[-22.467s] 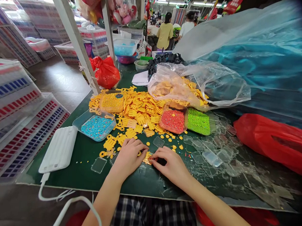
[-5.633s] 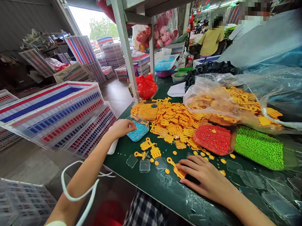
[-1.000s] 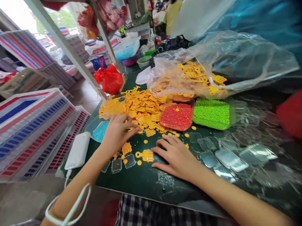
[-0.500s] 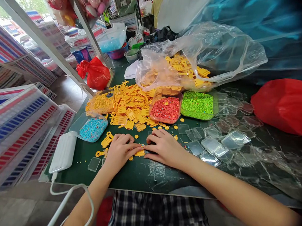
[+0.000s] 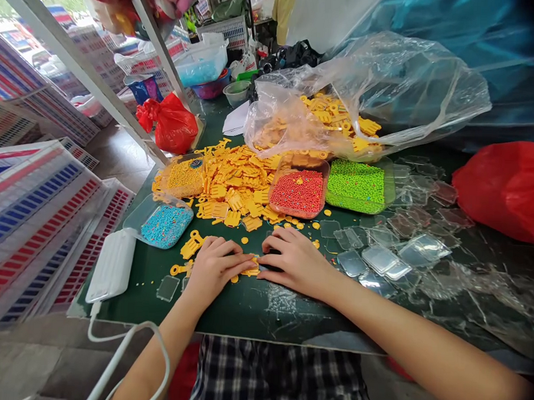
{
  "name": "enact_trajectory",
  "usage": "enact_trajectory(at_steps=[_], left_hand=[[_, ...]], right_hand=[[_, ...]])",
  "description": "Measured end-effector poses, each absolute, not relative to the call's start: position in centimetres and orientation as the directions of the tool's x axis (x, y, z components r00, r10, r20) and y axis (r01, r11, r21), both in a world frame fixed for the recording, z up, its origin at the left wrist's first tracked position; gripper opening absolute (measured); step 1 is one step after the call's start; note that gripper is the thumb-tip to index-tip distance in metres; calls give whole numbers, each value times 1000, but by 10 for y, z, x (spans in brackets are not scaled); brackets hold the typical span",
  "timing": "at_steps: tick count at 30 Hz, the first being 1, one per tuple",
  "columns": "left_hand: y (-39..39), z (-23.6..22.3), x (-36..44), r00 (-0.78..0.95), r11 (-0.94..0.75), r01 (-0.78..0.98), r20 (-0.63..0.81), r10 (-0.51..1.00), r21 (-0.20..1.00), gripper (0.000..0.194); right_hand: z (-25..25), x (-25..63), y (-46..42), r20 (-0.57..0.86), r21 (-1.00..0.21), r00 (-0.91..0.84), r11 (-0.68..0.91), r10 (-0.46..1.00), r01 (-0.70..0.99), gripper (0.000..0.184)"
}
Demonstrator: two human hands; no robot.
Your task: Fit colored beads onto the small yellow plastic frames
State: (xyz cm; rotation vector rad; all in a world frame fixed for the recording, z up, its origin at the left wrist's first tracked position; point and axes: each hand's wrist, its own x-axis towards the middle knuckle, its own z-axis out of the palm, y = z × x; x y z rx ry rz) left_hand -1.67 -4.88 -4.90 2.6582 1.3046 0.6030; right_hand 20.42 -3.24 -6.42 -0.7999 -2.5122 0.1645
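My left hand [image 5: 215, 267] and my right hand [image 5: 294, 261] rest on the green table [image 5: 253, 308], fingertips meeting over a small yellow plastic piece [image 5: 250, 269]. Both hands have curled fingers pressed onto that piece. A heap of yellow plastic pieces [image 5: 236, 178] lies just beyond them. Trays of blue beads [image 5: 165, 224], yellow beads [image 5: 183, 176], red beads [image 5: 298, 191] and green beads [image 5: 357, 184] stand around the heap. Clear plastic covers [image 5: 379, 259] are spread to the right of my right hand.
A clear bag of yellow pieces [image 5: 323, 123] sits at the back. Red bags lie at the far left [image 5: 170, 124] and at the right [image 5: 509, 187]. A white power bank [image 5: 112, 265] with a cable lies at the table's left edge. Striped crates [image 5: 31, 213] are stacked left.
In the last second my left hand came back from the yellow heap to the small yellow piece, and both hands closed on it. The view steadied.
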Motion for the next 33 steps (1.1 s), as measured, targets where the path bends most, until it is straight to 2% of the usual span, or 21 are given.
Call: enact_trajectory(at_steps=[5,11,17,19,24,28,31,33], left_hand=[[-49,-51,-19,477,-586,742,359,802,325,41],[-49,-50,-12,575,-635,729,274,771,254,30],[-49,-50,-12,574,-635,719,274,772,282,24],[-49,-50,-16,518,-605,730,321,793,317,24],[-42,-36,-34,233,-453,794,486,842,405,26],[-18,-11,-54,176,-416,838,546,819,354,24],[14,10,-72,79,-314,891,571,817,327,27],[39,19,-84,73,-254,938,584,808,234,32]], right_hand=[[-65,205,-33,434,-264,-698,822,569,505,26],[-66,205,-33,448,-258,-700,830,556,494,26],[-65,204,-33,445,-248,-707,834,550,493,26],[-64,204,-34,434,-252,-709,831,555,496,27],[-62,206,-33,415,-263,-717,828,561,495,27],[-61,207,-31,397,-238,-741,841,541,486,26],[-59,207,-32,375,-213,-763,850,526,482,28],[-58,207,-32,362,-202,-773,853,521,481,29]])
